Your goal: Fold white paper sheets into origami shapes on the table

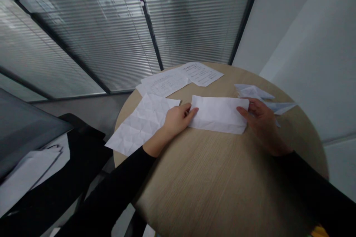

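A folded sheet of white paper [218, 114] stretches between my two hands over the round wooden table. My left hand [179, 119] pinches its left end between thumb and fingers. At the other end, my right hand [258, 122] grips the upper right corner, thumb in front and fingers behind. Lengthwise the paper looks doubled over, with a crease line near its lower edge. Beside and partly under my left hand lies a creased white sheet [139, 127], flat and covered in fold lines. Folded paper shapes [254, 92] rest just beyond my right hand.
Printed sheets [167, 83] lie at the table's far edge. The wooden table [217, 181] has a rounded rim, with a white wall on the right and window blinds [189, 18] behind. More papers [36, 166] sit on a black seat at the left.
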`<state>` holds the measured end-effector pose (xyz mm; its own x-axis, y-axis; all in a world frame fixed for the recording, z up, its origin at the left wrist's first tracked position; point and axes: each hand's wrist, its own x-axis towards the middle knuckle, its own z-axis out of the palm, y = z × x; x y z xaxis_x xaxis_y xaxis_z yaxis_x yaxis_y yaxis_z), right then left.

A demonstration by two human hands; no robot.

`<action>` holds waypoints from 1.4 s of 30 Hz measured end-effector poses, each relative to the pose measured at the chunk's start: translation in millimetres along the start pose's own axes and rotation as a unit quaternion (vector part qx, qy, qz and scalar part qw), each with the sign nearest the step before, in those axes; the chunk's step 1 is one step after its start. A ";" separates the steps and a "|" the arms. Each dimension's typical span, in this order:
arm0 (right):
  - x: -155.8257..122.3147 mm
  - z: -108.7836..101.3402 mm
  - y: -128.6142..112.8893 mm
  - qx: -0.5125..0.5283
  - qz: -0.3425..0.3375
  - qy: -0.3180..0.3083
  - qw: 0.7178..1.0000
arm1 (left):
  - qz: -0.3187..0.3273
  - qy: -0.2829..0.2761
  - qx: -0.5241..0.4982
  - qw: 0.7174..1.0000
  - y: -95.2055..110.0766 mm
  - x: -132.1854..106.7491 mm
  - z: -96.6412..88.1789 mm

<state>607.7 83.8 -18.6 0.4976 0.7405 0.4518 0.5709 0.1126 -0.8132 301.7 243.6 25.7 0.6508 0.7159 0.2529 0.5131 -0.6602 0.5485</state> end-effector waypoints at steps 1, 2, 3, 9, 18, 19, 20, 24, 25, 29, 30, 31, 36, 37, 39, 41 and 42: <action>1.6 0.5 -0.4 -0.012 -0.024 0.012 1.000 | -0.015 -0.006 0.042 0.999 0.0 -0.4 0.6; 2.3 0.5 -2.6 -0.034 -0.055 0.020 0.998 | -0.029 -0.008 0.075 0.997 0.1 -0.5 1.4; 2.1 0.3 -6.3 -0.066 -0.092 0.025 0.993 | -0.039 -0.008 0.100 0.994 0.2 -0.3 2.3; -14.7 10.7 -35.2 -0.226 -0.244 -0.108 0.937 | 0.013 0.020 0.171 0.985 -2.8 4.8 6.9; -33.8 27.7 -7.2 -0.279 -0.220 -0.250 0.901 | 0.207 -0.128 0.097 0.965 -15.7 -2.6 14.6; -35.4 28.5 -6.6 -0.287 -0.218 -0.246 0.900 | 0.205 -0.132 0.102 0.964 -16.1 -3.6 15.7; -37.7 29.8 -7.7 -0.292 -0.218 -0.242 0.899 | 0.202 -0.135 0.109 0.964 -16.3 -4.4 16.7; -53.0 39.6 -21.7 -0.277 -0.230 -0.260 0.896 | 0.196 -0.143 0.136 0.960 -17.3 -5.1 20.2; -57.2 42.2 -25.0 -0.269 -0.231 -0.270 0.895 | 0.195 -0.146 0.144 0.959 -18.2 -4.8 20.8; -66.2 46.6 -26.7 -0.272 -0.224 -0.301 0.886 | 0.193 -0.172 0.171 0.951 -23.6 -3.4 21.4; -66.2 45.7 -24.3 -0.276 -0.219 -0.303 0.885 | 0.194 -0.180 0.175 0.948 -24.9 -3.2 21.0; -65.4 44.2 -21.2 -0.279 -0.216 -0.304 0.885 | 0.195 -0.186 0.178 0.946 -25.9 -3.1 20.5; -60.0 28.5 -3.3 -0.299 -0.241 -0.308 0.870 | 0.200 -0.191 0.183 0.943 -29.1 -4.7 20.1; -59.8 24.0 0.2 -0.303 -0.245 -0.308 0.868 | 0.203 -0.190 0.181 0.943 -30.0 -5.3 20.8; -60.5 14.4 6.8 -0.306 -0.247 -0.306 0.867 | 0.204 -0.190 0.177 0.944 -32.1 -6.6 23.0; -62.4 5.2 12.2 -0.313 -0.248 -0.297 0.868 | 0.200 -0.194 0.173 0.945 -33.7 -7.7 25.4; -63.6 1.6 14.0 -0.319 -0.244 -0.290 0.869 | 0.195 -0.197 0.172 0.945 -33.8 -8.1 26.5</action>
<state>583.1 39.3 -59.2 -0.2134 0.9375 0.2747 0.9590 0.2547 -0.1242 294.0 254.2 -16.0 0.9513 0.3069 0.0288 0.2981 -0.9399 0.1665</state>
